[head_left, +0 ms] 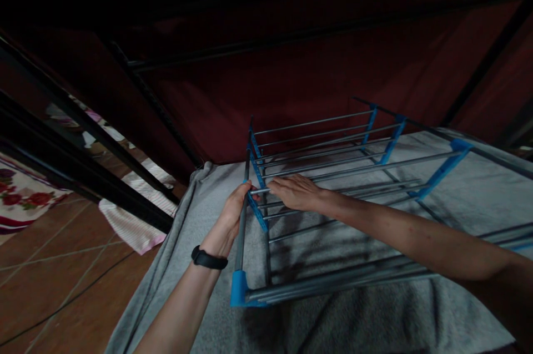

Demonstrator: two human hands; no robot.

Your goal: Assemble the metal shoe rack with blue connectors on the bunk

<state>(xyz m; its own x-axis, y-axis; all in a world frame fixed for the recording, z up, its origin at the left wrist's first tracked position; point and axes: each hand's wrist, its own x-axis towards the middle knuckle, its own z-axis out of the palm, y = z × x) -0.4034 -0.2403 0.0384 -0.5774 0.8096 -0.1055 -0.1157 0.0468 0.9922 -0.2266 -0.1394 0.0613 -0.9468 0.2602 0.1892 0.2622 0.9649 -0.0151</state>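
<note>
A metal rack point(358, 172) of grey tubes with blue plastic brackets lies before me. My left hand point(236, 204), a black band on its wrist, closes around the rack's left side tube point(241, 240), by a blue bracket point(259, 214). My right hand point(295, 192) reaches in from the right, fingers wrapped over a metal rod point(260, 191). The rod's left end meets the side tube between my hands; whether it is seated there I cannot tell. A blue corner piece point(239, 288) joins the side tube to the front tubes point(325, 284).
Grey cloth point(208, 287) covers the surface under the rack. A dark red panel point(266, 87) with black bars rises behind. At left are a black metal frame point(95, 176), striped cloth point(133, 221), flowered fabric point(25, 193), and a cable point(70, 301) on the tiled floor point(62, 265).
</note>
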